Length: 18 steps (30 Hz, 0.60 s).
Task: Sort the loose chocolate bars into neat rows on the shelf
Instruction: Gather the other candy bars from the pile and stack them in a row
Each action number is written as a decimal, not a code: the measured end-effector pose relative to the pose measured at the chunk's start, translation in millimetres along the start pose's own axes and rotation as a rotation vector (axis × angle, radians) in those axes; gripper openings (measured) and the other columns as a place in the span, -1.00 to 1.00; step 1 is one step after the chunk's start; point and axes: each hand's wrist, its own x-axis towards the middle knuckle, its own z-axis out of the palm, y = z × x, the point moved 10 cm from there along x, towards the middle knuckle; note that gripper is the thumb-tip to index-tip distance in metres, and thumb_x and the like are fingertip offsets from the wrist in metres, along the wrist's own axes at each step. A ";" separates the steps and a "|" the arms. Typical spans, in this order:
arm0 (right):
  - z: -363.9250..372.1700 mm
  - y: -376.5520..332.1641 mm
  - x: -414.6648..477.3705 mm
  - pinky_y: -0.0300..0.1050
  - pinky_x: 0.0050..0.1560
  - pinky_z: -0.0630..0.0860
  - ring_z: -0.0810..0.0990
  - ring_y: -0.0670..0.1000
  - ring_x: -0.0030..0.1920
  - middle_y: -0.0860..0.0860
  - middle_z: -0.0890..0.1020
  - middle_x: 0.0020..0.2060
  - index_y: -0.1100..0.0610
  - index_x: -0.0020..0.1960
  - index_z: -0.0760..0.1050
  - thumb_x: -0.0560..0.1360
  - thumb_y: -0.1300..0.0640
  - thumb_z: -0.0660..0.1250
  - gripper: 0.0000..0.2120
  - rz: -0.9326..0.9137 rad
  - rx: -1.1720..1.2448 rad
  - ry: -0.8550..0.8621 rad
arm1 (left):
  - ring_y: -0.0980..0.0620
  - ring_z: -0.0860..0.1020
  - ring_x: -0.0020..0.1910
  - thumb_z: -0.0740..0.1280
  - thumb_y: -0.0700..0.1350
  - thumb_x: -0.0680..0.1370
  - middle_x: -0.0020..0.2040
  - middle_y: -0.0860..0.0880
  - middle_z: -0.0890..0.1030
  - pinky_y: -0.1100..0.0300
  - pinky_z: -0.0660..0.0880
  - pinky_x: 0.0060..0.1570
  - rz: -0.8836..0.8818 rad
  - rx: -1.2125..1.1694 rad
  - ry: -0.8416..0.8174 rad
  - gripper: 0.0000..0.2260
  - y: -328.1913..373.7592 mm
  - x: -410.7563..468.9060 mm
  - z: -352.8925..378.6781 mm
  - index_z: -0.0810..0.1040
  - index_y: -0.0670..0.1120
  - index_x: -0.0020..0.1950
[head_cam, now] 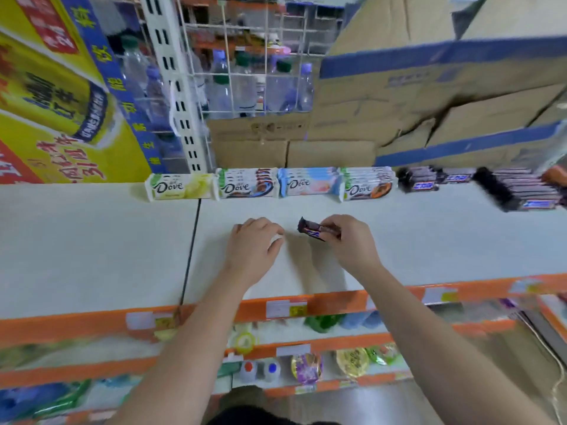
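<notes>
My right hand (349, 242) pinches a dark brown chocolate bar (313, 230) just above the white shelf (92, 250), near its middle. My left hand (253, 245) hovers beside it with loosely curled fingers and holds nothing. Along the shelf's back edge stand several stacks of Dove bars: a yellow stack (179, 187), a brown-swirl stack (247, 184), a pink-and-blue stack (308, 182) and an orange-brown stack (368, 185). To their right lie dark bars (418, 179) and a larger pile of dark bars (521, 190).
Cardboard boxes (399, 102) rise behind the shelf. A wire grid (245, 56) with water bottles stands at the back left, next to a yellow poster (46, 87). The orange shelf lip (337, 302) carries price tags; lower shelves hold snacks.
</notes>
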 end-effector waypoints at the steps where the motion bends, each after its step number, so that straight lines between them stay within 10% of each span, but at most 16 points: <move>1: -10.6 13.9 -2.2 -0.09 -0.18 0.39 0.55 0.15 -0.11 0.12 0.63 -0.12 0.17 -0.03 0.60 0.43 0.26 0.37 -0.87 0.004 -0.005 0.018 | -0.04 0.45 0.17 0.18 0.01 0.58 0.15 0.05 0.54 0.06 0.31 0.11 0.020 0.006 -0.016 -0.78 15.6 6.4 8.3 0.53 0.06 0.17; 18: -128.5 189.1 53.1 0.02 -0.15 0.48 0.52 0.17 -0.09 0.11 0.62 -0.16 0.17 -0.08 0.62 0.42 0.31 0.33 -0.87 0.081 -0.195 0.180 | -0.01 0.44 0.17 0.22 0.00 0.56 0.14 0.05 0.55 0.07 0.28 0.16 0.223 -0.050 -0.082 -0.79 173.0 141.4 111.6 0.52 0.06 0.17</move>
